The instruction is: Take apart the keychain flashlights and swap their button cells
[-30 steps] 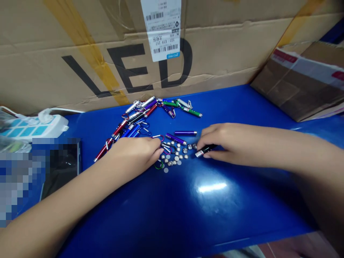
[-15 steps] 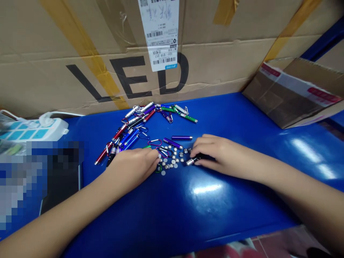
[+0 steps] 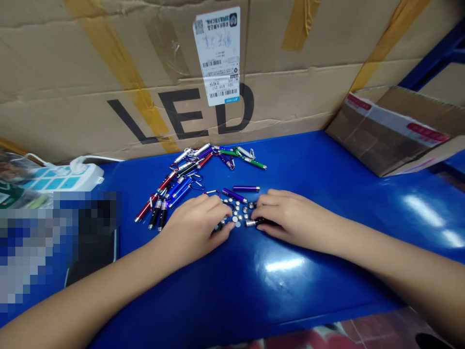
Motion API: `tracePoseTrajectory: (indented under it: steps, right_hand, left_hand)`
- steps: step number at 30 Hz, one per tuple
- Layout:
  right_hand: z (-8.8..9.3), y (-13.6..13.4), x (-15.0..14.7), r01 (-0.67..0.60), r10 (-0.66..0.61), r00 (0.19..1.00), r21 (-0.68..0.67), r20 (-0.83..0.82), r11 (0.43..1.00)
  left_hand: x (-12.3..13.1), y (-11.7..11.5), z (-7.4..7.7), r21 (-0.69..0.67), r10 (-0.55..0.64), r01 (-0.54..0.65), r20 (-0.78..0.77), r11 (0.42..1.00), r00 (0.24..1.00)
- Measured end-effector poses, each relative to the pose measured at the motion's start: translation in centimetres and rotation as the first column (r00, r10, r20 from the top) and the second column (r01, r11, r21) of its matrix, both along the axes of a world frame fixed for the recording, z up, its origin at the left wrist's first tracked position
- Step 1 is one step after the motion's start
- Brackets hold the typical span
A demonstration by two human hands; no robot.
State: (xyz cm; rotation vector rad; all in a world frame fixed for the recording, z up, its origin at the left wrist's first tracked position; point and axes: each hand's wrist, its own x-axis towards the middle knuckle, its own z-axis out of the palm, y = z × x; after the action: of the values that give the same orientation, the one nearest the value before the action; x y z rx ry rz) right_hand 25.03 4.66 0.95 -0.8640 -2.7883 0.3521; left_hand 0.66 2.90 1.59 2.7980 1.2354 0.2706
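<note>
My left hand [image 3: 204, 218] is over the left side of a group of silver button cells [image 3: 235, 219], its thumb and fingers apart around the pile's edge. Dark parts lie partly hidden beneath it. My right hand [image 3: 286, 212] holds a small black penlight tube [image 3: 259, 221] with a silver end, which points left toward the cells. Just behind the cells lie two purple tubes [image 3: 246, 188]. A red carabiner clip [image 3: 212, 193] shows beyond my left fingers. Further left and back is a heap of penlights [image 3: 178, 186] in red, blue, black, silver and green, several with carabiner clips.
A large cardboard box [image 3: 145, 72] marked LED stands along the back of the blue table [image 3: 308, 300]. An opened carton [image 3: 385, 135] is at the right. On the left are a white power strip [image 3: 83, 179], a plastic bag and a dark flat object [image 3: 92, 247], partly blurred out.
My left hand has moved right, and its fingers have come apart over the cells. My right hand has shifted slightly left with the black tube. The view has tilted a little upward.
</note>
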Motion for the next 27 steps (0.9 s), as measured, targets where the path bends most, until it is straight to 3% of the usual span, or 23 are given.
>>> tracePoseTrajectory:
  steps: [7,18,27]
  right_hand:
    - [0.5,-0.1,0.1,0.036,-0.036,0.998,-0.013,0.042,0.999]
    - [0.1,-0.1,0.0,0.014,-0.014,1.000,0.004,0.010,1.000]
    - [0.2,-0.3,-0.4,0.031,-0.031,1.000,-0.007,0.003,1.000]
  left_hand:
    - [-0.2,0.1,-0.1,-0.101,-0.010,0.016,0.065,0.995,0.998]
    - [0.1,0.2,-0.4,-0.078,-0.026,0.027,0.009,0.997,1.000]
    - [0.5,0.4,-0.7,-0.065,-0.041,0.047,0.088,0.997,0.995]
